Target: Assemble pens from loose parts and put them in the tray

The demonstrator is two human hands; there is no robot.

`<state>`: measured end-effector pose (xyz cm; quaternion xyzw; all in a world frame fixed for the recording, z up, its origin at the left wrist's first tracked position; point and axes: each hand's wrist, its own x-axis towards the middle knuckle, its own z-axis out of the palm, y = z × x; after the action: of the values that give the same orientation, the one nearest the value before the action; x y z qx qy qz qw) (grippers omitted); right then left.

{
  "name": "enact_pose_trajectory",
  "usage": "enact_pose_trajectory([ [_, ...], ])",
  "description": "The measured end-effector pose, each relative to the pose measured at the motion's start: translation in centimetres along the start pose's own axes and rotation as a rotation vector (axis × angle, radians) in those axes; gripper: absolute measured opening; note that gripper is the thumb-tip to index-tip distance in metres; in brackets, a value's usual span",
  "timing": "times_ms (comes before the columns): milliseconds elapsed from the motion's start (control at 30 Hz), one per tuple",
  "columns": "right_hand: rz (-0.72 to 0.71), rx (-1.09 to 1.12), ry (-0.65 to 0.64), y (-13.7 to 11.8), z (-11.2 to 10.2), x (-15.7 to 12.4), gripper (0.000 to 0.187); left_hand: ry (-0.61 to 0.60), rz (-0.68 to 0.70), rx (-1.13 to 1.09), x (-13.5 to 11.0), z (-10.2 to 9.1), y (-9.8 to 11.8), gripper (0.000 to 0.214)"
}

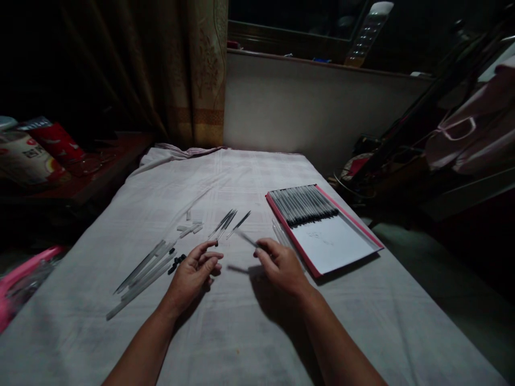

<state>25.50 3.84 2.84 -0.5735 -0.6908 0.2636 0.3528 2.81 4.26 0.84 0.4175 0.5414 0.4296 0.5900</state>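
Observation:
My right hand (281,265) is closed, with thumb and index finger pinching a thin dark pen refill (247,238), blurred by motion and pointing up and left. My left hand (195,268) is raised over the cloth, its fingers loosely curled and apart. A small black plug (216,243) shows at its index fingertip; whether it is held or lies behind cannot be told. Beyond the hands lie several dark-tipped refills (227,221). Left of my left hand are loose black plugs (175,262), clear pen barrels (147,271) and short whitish pieces (191,228).
A red-edged box (341,246) on the right holds a row of assembled pens (303,203) above white paper. Clear tubes (281,233) lie along its left edge. A pale checked cloth (241,332) covers the table. A side table (108,171) with packages stands left.

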Motion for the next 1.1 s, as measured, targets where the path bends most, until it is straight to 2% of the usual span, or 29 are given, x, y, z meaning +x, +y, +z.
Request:
enact_pose_trajectory([
  [100, 0.086, -0.041, 0.280, 1.7, -3.8, 2.8, 0.031, 0.013, 0.025, 0.014, 0.2, -0.2, -0.2, 0.070],
  [167, 0.184, -0.182, 0.405, 3.3, -6.3, 5.3, 0.030, 0.010, 0.026, 0.027, 0.3, -0.2, -0.4, 0.067],
  [233, 0.336, -0.334, 0.406, 4.9, -8.2, 7.7, 0.030, 0.004, 0.023, 0.034, 0.3, -0.3, -0.5, 0.065],
  [300, 0.442, -0.490, 0.364, 6.1, -8.9, 9.5, 0.032, 0.002, 0.023, 0.032, 0.3, -0.3, -0.6, 0.064],
  [400, 0.491, -0.627, 0.305, 7.1, -8.4, 11.1, 0.034, 0.004, 0.027, 0.016, 0.3, -0.4, -0.6, 0.062],
  [500, 0.498, -0.653, 0.285, 7.3, -7.6, 11.7, 0.033, -0.010, 0.030, 0.012, 0.4, -0.5, -0.7, 0.062],
  [933, 0.443, -0.738, 0.220, 6.8, -7.4, 11.7, 0.033, -0.049, 0.046, 0.008, 0.6, -0.7, -1.1, 0.056],
  [1000, 0.400, -0.747, 0.236, 6.1, -7.2, 11.5, 0.033, -0.044, 0.055, 0.005, 0.5, -0.7, -1.0, 0.057],
  [1100, 0.236, -0.745, 0.253, 4.6, -6.0, 11.1, 0.032, 0.014, 0.088, -0.007, 0.6, -0.6, -0.8, 0.055],
])
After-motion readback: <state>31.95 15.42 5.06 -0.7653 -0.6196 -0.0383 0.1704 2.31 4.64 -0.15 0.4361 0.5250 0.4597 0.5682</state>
